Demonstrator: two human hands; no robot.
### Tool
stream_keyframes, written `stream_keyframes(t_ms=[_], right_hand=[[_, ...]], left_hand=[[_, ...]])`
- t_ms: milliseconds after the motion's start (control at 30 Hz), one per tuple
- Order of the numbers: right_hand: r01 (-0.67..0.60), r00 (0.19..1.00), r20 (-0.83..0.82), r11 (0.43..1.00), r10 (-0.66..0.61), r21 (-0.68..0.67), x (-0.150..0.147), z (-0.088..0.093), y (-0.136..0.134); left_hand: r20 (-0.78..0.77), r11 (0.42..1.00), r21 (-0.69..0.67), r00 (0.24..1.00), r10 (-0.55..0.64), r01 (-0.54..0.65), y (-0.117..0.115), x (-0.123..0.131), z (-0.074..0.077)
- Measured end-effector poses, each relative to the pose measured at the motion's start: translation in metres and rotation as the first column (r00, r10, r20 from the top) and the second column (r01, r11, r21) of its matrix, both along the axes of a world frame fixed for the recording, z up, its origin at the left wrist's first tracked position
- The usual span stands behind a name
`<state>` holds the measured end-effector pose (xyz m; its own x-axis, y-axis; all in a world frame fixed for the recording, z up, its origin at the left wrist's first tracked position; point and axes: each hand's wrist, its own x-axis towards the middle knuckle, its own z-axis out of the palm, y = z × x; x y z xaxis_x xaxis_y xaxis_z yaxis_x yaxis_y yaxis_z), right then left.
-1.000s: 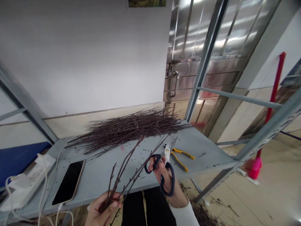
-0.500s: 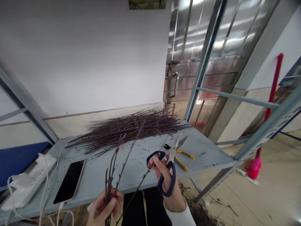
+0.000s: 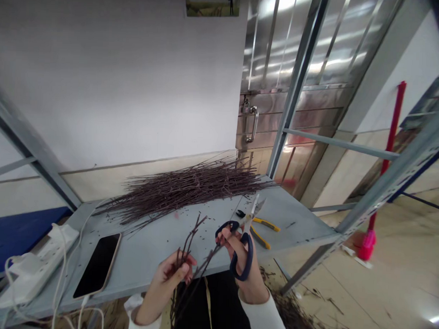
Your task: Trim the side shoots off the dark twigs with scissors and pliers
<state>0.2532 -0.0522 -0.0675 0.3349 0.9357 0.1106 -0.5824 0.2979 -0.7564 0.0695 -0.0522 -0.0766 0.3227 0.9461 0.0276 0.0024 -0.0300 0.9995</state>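
Observation:
My left hand [image 3: 170, 278] is closed around a few thin brown twigs [image 3: 191, 238], whose forked tips rise above the fingers and whose lower ends hang down in front of my lap. In my right hand [image 3: 240, 254] are scissors [image 3: 245, 264] with dark blue handles, their blades parted and pointing away from me. A single twig [image 3: 206, 262] also runs from the fingers of that hand down toward the left one. Behind the scissors, pliers [image 3: 262, 226] with yellow handles lie on the grey table [image 3: 137, 257]. A large heap of twigs [image 3: 190, 185] stretches along the wall.
A phone [image 3: 98, 265] with a cable lies at the left, beside a white power strip [image 3: 39, 264]. Grey metal posts [image 3: 294, 90] frame the table. Cut twigs [image 3: 297, 316] litter the floor at the right, and a red-handled broom [image 3: 385, 165] stands farther off.
My left hand has moved up and to the right with its twigs, closer to the right hand. The right hand still holds the scissors in almost the same place. The view has shifted slightly.

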Motion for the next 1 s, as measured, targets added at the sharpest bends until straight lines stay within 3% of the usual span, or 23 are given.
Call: stream_keyframes(t_ms=[100, 200, 367, 467, 700, 833, 1000], right_hand=[[-0.058, 0.996, -0.071, 0.998, 0.056, -0.031, 0.0, 0.0, -0.002], [-0.103, 0.983, -0.155, 0.994, 0.098, -0.028, -0.001, 0.0, -0.001], [-0.075, 0.979, -0.193, 0.997, 0.066, -0.037, -0.003, -0.001, 0.001], [-0.032, 0.989, -0.143, 0.998, 0.025, -0.046, -0.005, -0.002, 0.001], [0.027, 0.997, -0.064, 0.997, -0.032, -0.078, -0.01, -0.002, 0.001], [0.038, 0.999, -0.032, 0.995, -0.041, -0.089, -0.011, -0.003, 0.001], [0.137, 0.977, 0.175, 0.988, -0.124, -0.066, -0.006, -0.011, 0.002]], left_hand=[[-0.015, 0.996, 0.05, 0.998, -0.067, 0.067, -0.001, 0.001, 0.002], [0.074, 0.988, 0.067, 0.986, -0.147, 0.142, 0.0, 0.004, 0.008], [0.1, 0.959, 0.079, 0.955, -0.279, 0.272, 0.002, 0.011, 0.015], [0.027, 0.968, 0.124, 0.974, -0.225, 0.22, 0.001, 0.016, 0.015], [-0.211, 0.993, 0.119, 0.977, 0.04, -0.015, 0.0, 0.033, 0.016], [-0.185, 0.988, 0.108, 0.974, 0.127, -0.108, 0.002, 0.037, 0.012], [-0.113, 0.98, 0.083, 0.975, 0.191, -0.182, 0.003, 0.034, 0.007]])
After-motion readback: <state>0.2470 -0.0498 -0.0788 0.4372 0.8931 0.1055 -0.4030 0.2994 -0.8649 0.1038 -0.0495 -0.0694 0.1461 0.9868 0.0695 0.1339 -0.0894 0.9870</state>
